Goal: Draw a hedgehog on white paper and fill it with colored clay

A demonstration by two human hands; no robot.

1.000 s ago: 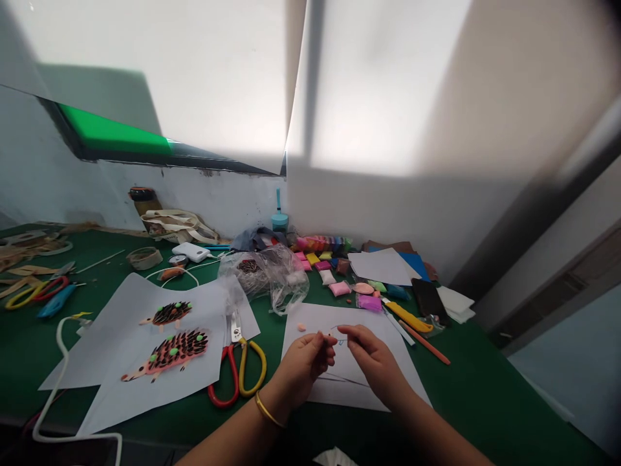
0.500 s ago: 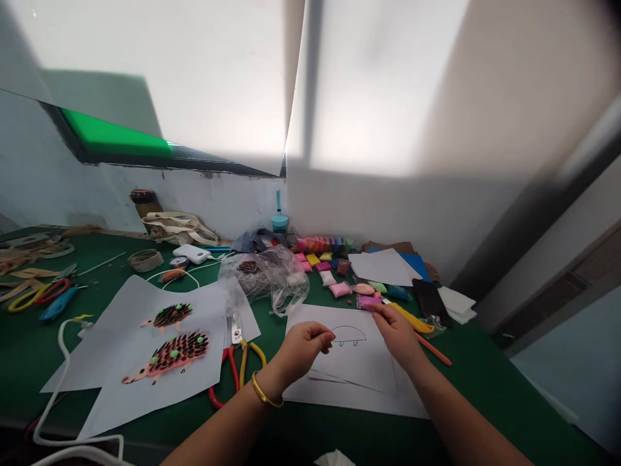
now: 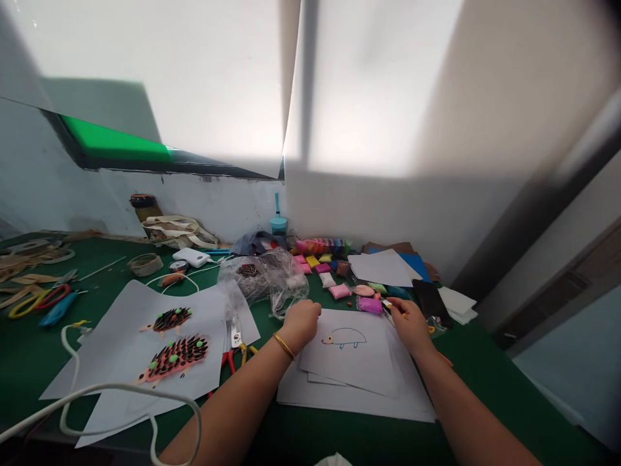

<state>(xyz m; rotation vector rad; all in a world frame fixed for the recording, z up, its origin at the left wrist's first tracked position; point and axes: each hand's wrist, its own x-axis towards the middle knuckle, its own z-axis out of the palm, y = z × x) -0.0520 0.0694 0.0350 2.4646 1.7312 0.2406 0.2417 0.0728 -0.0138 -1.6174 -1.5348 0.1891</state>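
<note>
A drawing sheet [image 3: 347,369] with a blue-outlined hedgehog [image 3: 348,336] lies on a stack of white paper. The hedgehog's face is peach-coloured and has a small reddish nose. Beside the sheet's upper left edge is my left hand [image 3: 301,325], fingers curled together; whatever they hold is hidden. My right hand [image 3: 410,325] is closed around a yellow tool with a pale tip [image 3: 387,304], right of the sheet, though its exact kind is unclear. A purple clay packet [image 3: 369,305] lies just left of it. Behind are a pink clay packet [image 3: 340,291] and a flattened peach piece [image 3: 363,290].
Two finished hedgehog pictures [image 3: 177,356] lie at left, with red-and-yellow-handled scissors [image 3: 236,333] beside them. A white cable [image 3: 111,388] loops over the front left. Plastic bags [image 3: 262,275] and a black phone-like object [image 3: 429,303] stand farther back.
My left hand has moved up and left off the drawing, uncovering the hedgehog's peach face. My right hand has shifted right and closed on the yellow tool. The white cable has swung over the left pictures.
</note>
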